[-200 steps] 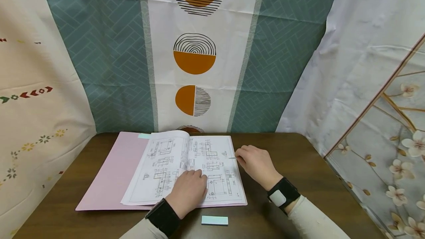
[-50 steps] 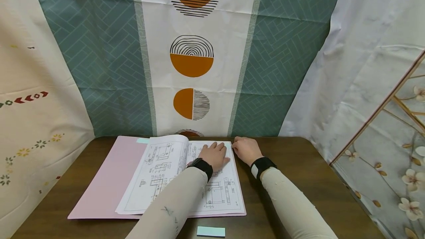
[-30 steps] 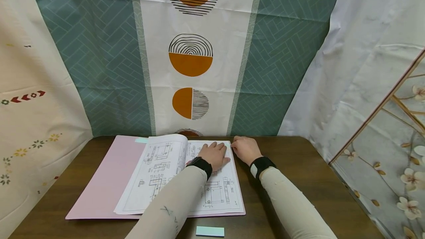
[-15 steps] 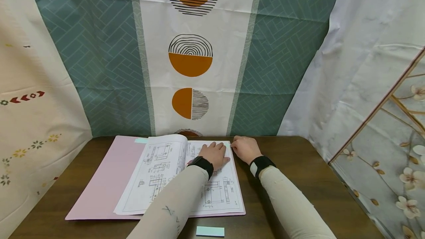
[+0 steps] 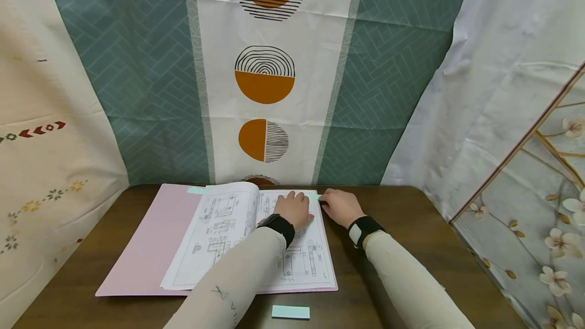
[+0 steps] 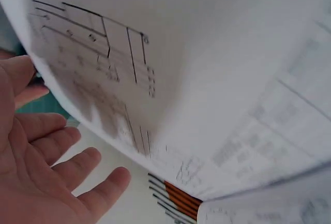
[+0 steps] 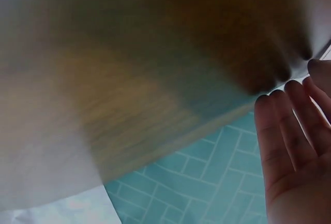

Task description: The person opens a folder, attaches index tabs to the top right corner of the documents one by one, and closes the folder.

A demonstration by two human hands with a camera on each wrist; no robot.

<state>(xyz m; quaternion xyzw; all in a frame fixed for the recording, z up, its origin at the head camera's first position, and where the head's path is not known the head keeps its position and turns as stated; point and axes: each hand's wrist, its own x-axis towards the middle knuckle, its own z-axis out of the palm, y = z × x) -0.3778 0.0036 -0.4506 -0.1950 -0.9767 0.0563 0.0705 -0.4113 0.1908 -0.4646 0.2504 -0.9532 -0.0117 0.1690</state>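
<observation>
An open booklet of technical drawings in a pink folder [image 5: 137, 258] lies on the desk. My left hand [image 5: 293, 209] rests flat on the upper part of the right-hand page [image 5: 306, 278], fingers spread and relaxed; the left wrist view shows them holding nothing. At that page's top right corner sits a small pale green sticky note [image 5: 315, 197]. My right hand [image 5: 342, 207] is beside the corner, thumb and fingertips pinching the note's outer end. In the right wrist view the thumb [image 7: 319, 71] is close to the fingertips.
Near the front edge lies a pad of pale green sticky notes [image 5: 290, 312]. Another green note [image 5: 196, 190] sits at the folder's upper left. Patterned curtains [image 5: 388, 90] hang behind the brown desk [image 5: 393, 248] and on both sides.
Since the earliest frame both hands have moved up to the page's top right corner, the right bringing the sticky note there. Lately the right hand has shifted slightly right, showing more of the note.
</observation>
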